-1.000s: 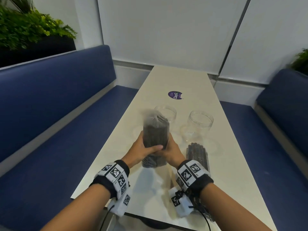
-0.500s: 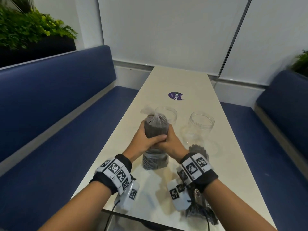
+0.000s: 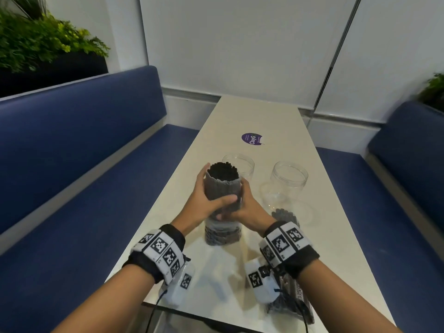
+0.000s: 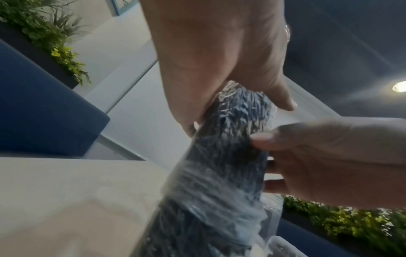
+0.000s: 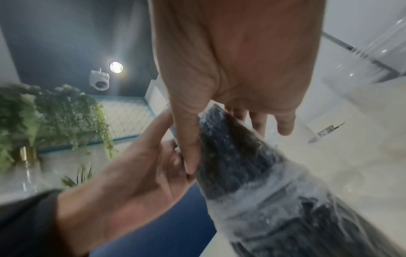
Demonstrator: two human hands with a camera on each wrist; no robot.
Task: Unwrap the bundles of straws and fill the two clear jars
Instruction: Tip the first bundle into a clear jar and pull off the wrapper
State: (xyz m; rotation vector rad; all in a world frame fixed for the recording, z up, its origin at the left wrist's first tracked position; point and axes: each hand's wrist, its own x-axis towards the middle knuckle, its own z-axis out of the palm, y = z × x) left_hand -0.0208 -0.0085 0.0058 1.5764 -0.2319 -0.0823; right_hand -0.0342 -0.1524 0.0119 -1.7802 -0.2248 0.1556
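Wristbands (image 3: pixel 161 251) with black-and-white square markers sit on both forearms at the near end of the table (image 3: pixel 319 212). Under the right forearm there's a second bundle (image 3: pixel 292 306) of dark straws in clear wrap, lying flat at the near right edge and running back toward the right jar.

Just past that, the main bundle of black straws (image 3: pixel 222 188) stands upright on the tabletop, pretty much in the middle. Left hand (image 3: pixel 204 200) is wrapped around its left side, thumb across the front. Right hand (image 3: pixel 247 207) grasps it from the right side, a bit lower, fingers curled round the back as far as I can see. The clear plastic wrap (image 3: pixel 222 228) is bunched up low on the bundle, and the straw tops stick out bare above the hands.

Wrist views are blurry, but they show crinkly film around the straws and both hands closed on it.

Behind the bundle is one clear jar (image 3: pixel 241 164), partly hidden by it. The other clear jar (image 3: pixel 289 179) stands to the right, apart from it. Both look empty, lids off.

Farther back on the table there's a round purple sticker (image 3: pixel 252 139), then blue bench seats (image 3: pixel 79 131) either side, white wall panels, and green plants (image 3: pixel 36 42) up on the left ledge.
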